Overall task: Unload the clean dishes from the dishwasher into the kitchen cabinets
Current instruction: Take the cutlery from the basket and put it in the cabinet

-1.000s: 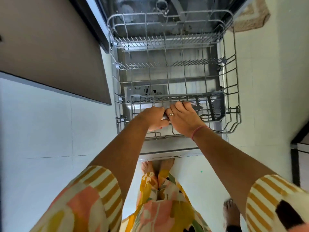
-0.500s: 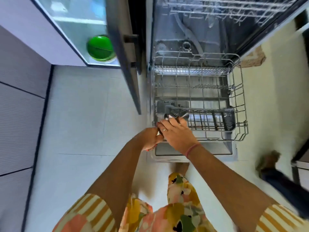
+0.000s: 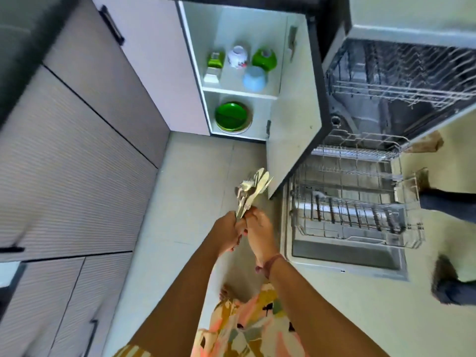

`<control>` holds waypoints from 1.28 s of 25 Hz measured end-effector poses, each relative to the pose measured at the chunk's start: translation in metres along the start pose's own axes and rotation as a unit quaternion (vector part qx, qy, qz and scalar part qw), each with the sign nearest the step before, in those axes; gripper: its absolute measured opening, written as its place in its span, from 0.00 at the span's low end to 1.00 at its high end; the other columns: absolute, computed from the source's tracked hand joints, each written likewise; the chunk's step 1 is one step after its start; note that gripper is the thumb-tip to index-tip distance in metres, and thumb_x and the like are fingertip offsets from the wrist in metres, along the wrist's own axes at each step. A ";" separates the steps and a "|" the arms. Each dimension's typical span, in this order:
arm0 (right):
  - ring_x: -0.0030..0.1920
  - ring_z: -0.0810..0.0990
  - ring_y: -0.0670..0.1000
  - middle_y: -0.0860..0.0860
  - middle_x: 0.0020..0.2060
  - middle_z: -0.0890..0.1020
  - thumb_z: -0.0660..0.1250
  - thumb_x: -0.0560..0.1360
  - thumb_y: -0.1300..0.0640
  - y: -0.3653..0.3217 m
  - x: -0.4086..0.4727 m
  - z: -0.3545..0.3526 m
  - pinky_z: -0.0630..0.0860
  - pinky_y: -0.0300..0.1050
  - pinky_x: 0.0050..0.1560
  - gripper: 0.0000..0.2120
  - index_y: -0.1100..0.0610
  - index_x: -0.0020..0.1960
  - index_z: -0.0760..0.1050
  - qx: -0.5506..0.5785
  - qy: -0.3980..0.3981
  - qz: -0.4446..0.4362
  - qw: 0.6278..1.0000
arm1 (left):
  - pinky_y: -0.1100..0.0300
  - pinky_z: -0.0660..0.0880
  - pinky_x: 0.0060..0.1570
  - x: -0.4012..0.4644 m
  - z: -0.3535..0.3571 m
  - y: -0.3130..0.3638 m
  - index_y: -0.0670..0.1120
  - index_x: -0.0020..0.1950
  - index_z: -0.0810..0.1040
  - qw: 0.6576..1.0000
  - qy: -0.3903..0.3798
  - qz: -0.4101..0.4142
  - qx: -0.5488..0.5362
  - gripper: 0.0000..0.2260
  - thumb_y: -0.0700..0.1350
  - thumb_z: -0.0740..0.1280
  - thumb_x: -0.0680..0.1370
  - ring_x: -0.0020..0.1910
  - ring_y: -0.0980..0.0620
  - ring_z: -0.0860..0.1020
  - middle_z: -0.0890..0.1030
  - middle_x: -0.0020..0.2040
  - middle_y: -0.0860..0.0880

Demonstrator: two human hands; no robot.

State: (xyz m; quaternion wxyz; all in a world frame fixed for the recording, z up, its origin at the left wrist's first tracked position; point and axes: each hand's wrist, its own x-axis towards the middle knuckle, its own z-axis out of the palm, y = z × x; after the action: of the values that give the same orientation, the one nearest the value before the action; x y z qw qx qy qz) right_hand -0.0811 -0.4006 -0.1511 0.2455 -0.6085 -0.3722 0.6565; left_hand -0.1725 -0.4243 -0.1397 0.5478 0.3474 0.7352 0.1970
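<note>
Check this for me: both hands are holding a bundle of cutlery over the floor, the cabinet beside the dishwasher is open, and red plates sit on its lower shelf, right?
Not quite. The head view shows green plates, not red, on the lower shelf of the open cabinet. The rest holds: both hands, left and right, grip the cutlery over the floor beside the dishwasher.

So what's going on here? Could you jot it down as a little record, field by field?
held: bunch of cutlery, gripped by left hand and right hand together
dishwasher: door open, lower rack pulled out, looks empty
cabinet: door open
upper shelf: cups
lower shelf: green plates
</note>
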 end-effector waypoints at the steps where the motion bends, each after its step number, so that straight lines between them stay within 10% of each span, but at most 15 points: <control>1: 0.33 0.75 0.48 0.51 0.33 0.77 0.57 0.81 0.60 -0.009 0.000 0.009 0.74 0.40 0.34 0.11 0.55 0.42 0.75 0.020 -0.028 0.015 0.999 | 0.63 0.66 0.23 -0.001 -0.010 0.003 0.42 0.47 0.70 1.000 0.011 -0.005 -0.021 0.07 0.43 0.57 0.81 0.25 0.52 0.69 0.75 0.33 0.46; 7: 0.40 0.79 0.55 0.56 0.38 0.81 0.60 0.80 0.57 -0.069 0.034 0.048 0.80 0.49 0.45 0.12 0.62 0.45 0.79 0.042 -0.106 0.071 0.991 | 0.62 0.67 0.23 0.016 -0.076 0.030 0.40 0.51 0.72 0.994 0.023 -0.012 -0.109 0.08 0.43 0.56 0.81 0.25 0.53 0.70 0.77 0.34 0.44; 12: 0.40 0.83 0.49 0.54 0.40 0.84 0.62 0.79 0.61 -0.127 0.085 0.082 0.80 0.39 0.41 0.10 0.64 0.51 0.81 0.092 -0.114 0.087 0.985 | 0.62 0.68 0.25 0.066 -0.135 0.059 0.38 0.51 0.73 0.992 0.020 -0.008 -0.122 0.11 0.44 0.55 0.81 0.24 0.54 0.70 0.81 0.44 0.34; 16: 0.31 0.83 0.43 0.50 0.32 0.84 0.62 0.79 0.63 -0.169 0.125 0.105 0.78 0.33 0.33 0.08 0.63 0.48 0.80 0.099 -0.112 0.101 0.984 | 0.62 0.67 0.25 0.103 -0.172 0.086 0.40 0.48 0.73 0.993 0.027 -0.007 -0.117 0.11 0.44 0.55 0.81 0.25 0.54 0.70 0.76 0.34 0.43; 32: 0.38 0.81 0.51 0.57 0.40 0.82 0.63 0.79 0.59 -0.201 0.247 0.177 0.80 0.41 0.41 0.09 0.62 0.46 0.80 0.123 0.024 0.141 0.982 | 0.62 0.65 0.26 0.234 -0.260 0.124 0.44 0.42 0.68 0.988 -0.102 -0.053 -0.107 0.09 0.45 0.56 0.81 0.26 0.54 0.67 0.69 0.29 0.48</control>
State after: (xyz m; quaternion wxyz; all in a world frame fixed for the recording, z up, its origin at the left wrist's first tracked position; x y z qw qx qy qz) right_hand -0.3150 -0.1216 -0.1484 0.2320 -0.6361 -0.1928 0.7102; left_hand -0.4180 -0.1464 -0.1294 0.6638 0.2654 0.6675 0.2083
